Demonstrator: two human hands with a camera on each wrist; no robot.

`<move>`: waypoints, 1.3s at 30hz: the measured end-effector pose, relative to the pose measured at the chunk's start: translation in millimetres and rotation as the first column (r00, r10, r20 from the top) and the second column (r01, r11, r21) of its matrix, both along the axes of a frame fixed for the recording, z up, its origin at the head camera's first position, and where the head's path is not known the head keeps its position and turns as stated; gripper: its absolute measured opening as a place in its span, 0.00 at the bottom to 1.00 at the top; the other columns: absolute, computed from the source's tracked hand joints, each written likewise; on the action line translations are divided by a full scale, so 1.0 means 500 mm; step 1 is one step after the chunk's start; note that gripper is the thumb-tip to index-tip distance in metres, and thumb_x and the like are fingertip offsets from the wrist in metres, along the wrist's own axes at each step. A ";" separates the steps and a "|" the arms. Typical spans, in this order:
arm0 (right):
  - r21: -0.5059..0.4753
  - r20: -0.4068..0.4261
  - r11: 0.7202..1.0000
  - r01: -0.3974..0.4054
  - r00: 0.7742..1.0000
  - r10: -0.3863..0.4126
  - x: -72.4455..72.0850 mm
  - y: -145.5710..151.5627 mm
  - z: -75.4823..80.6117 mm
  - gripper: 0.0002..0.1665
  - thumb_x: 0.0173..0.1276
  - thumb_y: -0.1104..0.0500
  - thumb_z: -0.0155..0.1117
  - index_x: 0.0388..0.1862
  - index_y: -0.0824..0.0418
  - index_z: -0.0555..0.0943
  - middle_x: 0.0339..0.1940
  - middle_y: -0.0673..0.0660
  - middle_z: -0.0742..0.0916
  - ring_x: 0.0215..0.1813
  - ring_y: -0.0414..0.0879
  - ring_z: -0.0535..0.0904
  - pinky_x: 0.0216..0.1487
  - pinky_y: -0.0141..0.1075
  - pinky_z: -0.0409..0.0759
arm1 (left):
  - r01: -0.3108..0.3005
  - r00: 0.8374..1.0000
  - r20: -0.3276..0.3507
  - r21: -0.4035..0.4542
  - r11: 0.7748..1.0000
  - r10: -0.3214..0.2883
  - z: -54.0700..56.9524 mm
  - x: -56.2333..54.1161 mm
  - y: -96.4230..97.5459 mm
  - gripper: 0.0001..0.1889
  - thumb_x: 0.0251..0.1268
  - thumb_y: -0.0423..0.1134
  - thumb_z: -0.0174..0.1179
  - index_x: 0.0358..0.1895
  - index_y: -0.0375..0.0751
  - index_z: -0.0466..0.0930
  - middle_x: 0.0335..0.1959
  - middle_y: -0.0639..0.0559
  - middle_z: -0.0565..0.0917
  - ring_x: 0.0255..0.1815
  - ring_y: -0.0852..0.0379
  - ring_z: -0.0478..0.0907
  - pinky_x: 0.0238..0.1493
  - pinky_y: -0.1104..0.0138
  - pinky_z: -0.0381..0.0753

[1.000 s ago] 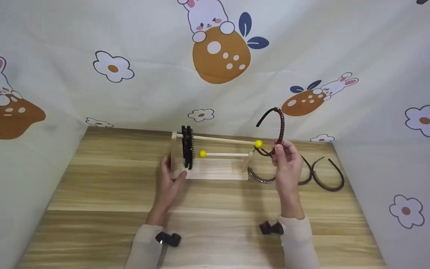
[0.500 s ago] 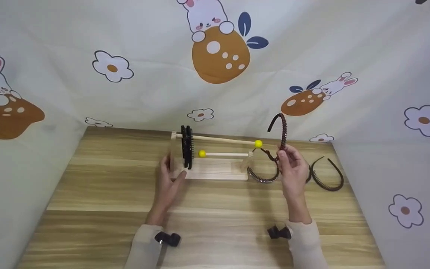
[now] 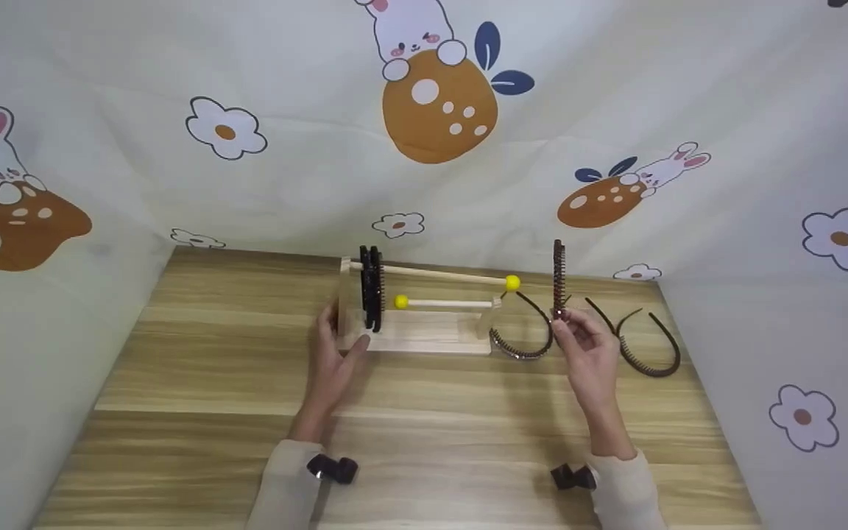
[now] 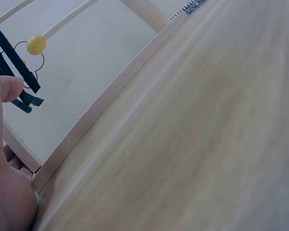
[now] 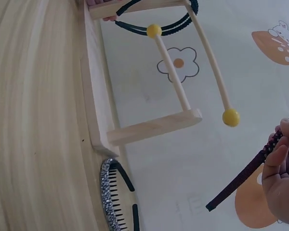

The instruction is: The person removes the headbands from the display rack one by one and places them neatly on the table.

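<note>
A light wooden headband stand [image 3: 431, 344] has two rods, each tipped with a yellow ball. My left hand [image 3: 332, 368] holds its left upright, with the thumb in front and the fingers partly hidden behind the wood. Black toothed headbands [image 3: 371, 294] hang on the longer, upper rod beside that upright. To the right of this rod's yellow ball [image 3: 513, 283], my right hand [image 3: 592, 361] pinches a dark red toothed headband [image 3: 559, 276], raised and turned edge-on to the head view. Its plain end [image 5: 231, 187] points away from the fingers in the right wrist view.
On the wood-grain table [image 3: 424, 442], a glittery headband [image 3: 520, 355] lies by the stand's right end. Another headband [image 3: 601, 313] is partly behind my right hand, and a brown one [image 3: 670, 361] lies farther right. A printed cloth [image 3: 306, 184] rises behind.
My right hand has moved right and a little nearer to me, turning the red headband from an open curve to edge-on. The left hand and the stand have stayed in place.
</note>
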State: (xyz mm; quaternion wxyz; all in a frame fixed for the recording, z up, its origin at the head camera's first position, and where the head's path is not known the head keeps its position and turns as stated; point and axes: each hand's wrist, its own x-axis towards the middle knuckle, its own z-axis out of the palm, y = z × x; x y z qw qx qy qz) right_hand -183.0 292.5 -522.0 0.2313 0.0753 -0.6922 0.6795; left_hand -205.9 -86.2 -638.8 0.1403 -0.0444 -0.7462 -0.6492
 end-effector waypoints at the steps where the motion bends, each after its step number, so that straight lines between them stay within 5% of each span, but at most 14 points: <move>1: 0.015 -0.004 1.000 -0.002 1.000 0.002 0.003 0.004 -0.005 0.10 0.72 0.82 0.67 0.50 0.87 0.82 0.39 0.50 0.89 0.39 0.37 0.82 0.41 0.24 0.85 | 0.001 1.000 -0.001 -0.002 1.000 -0.001 0.000 -0.001 0.000 0.42 0.79 0.34 0.67 0.86 0.30 0.51 0.82 0.25 0.62 0.80 0.26 0.65 0.82 0.33 0.66; 8: 0.118 -0.051 0.993 -0.032 0.998 0.038 0.024 0.034 -0.028 0.13 0.68 0.84 0.68 0.51 0.87 0.83 0.42 0.50 0.90 0.43 0.37 0.84 0.46 0.23 0.87 | -0.003 1.000 0.006 -0.004 1.000 0.003 0.000 -0.002 0.000 0.43 0.78 0.35 0.69 0.85 0.30 0.52 0.84 0.26 0.61 0.81 0.27 0.64 0.84 0.35 0.64; 12: 0.240 -0.040 0.971 -0.006 0.999 0.016 0.041 0.051 -0.039 0.13 0.66 0.84 0.71 0.50 0.82 0.87 0.41 0.58 0.90 0.41 0.36 0.84 0.43 0.23 0.87 | -0.012 1.000 -0.007 -0.008 1.000 0.012 -0.001 -0.003 0.001 0.42 0.78 0.35 0.69 0.85 0.30 0.54 0.82 0.25 0.63 0.79 0.26 0.66 0.82 0.33 0.67; 17: 0.422 -0.087 0.905 0.048 0.996 -0.012 0.067 0.068 -0.059 0.16 0.61 0.85 0.74 0.47 0.77 0.90 0.41 0.67 0.90 0.37 0.35 0.82 0.40 0.19 0.84 | 0.000 1.000 -0.001 0.004 1.000 0.000 0.001 -0.005 0.004 0.43 0.77 0.35 0.70 0.85 0.31 0.54 0.81 0.26 0.64 0.78 0.28 0.68 0.79 0.34 0.72; 24: 0.625 -0.166 0.775 0.090 0.986 0.020 0.101 0.090 -0.077 0.20 0.55 0.83 0.80 0.45 0.67 0.93 0.42 0.58 0.92 0.36 0.38 0.82 0.41 0.17 0.81 | 0.021 1.000 0.009 0.058 0.998 -0.022 0.001 -0.005 0.001 0.42 0.77 0.31 0.68 0.85 0.30 0.54 0.82 0.25 0.63 0.80 0.27 0.66 0.81 0.34 0.70; 31: 0.718 -0.121 0.696 -0.010 0.983 0.139 0.118 0.106 -0.094 0.25 0.52 0.83 0.81 0.46 0.62 0.94 0.44 0.53 0.92 0.37 0.41 0.85 0.42 0.19 0.83 | 0.023 1.000 0.002 0.063 0.998 -0.023 0.002 -0.003 0.000 0.42 0.76 0.29 0.68 0.85 0.30 0.53 0.84 0.25 0.60 0.83 0.26 0.63 0.82 0.34 0.69; 34: 0.747 -0.115 0.663 -0.049 0.973 0.201 0.124 0.111 -0.102 0.29 0.49 0.84 0.82 0.47 0.60 0.95 0.46 0.52 0.92 0.42 0.44 0.88 0.51 0.19 0.84 | 0.018 1.000 0.005 0.053 0.998 -0.019 0.003 -0.002 0.000 0.43 0.77 0.29 0.68 0.86 0.31 0.53 0.84 0.25 0.60 0.83 0.26 0.63 0.80 0.34 0.71; 39: 0.757 -0.103 0.647 -0.092 0.961 0.257 0.133 0.116 -0.116 0.31 0.46 0.85 0.82 0.47 0.60 0.94 0.48 0.52 0.92 0.48 0.49 0.89 0.62 0.19 0.81 | 0.020 1.000 0.020 0.047 0.999 -0.021 0.005 -0.004 0.001 0.43 0.78 0.31 0.68 0.87 0.34 0.53 0.85 0.27 0.60 0.83 0.27 0.63 0.77 0.34 0.75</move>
